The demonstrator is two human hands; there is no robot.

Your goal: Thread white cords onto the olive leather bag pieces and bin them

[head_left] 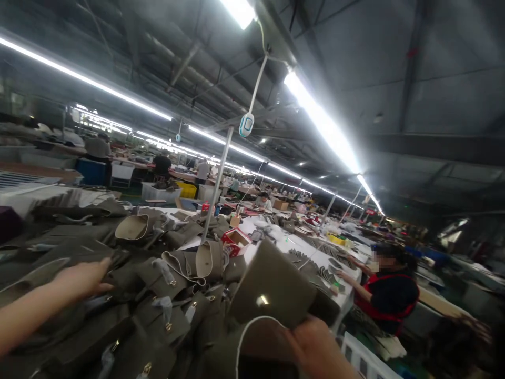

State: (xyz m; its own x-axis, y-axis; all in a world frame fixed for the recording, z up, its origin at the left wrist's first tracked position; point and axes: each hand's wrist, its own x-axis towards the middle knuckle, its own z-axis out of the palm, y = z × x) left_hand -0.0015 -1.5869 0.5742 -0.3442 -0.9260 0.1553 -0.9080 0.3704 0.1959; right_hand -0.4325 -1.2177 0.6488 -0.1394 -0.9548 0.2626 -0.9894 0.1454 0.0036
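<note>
Hand (315, 345) grips olive bag (272, 287).

An olive-green bag (272, 287) is being held up just above the worktable's near edge, gripped at its lower corner by the right hand (315, 350). It is tilting, its flat flap side facing up and catching light on a small metal clasp, with a thin white cord looping beneath it. The left hand (81, 279) is resting, fingers spread, on a heap of matching olive bags (158, 300) that is sprawling across the table's near left part, their gold buckles showing.
</note>
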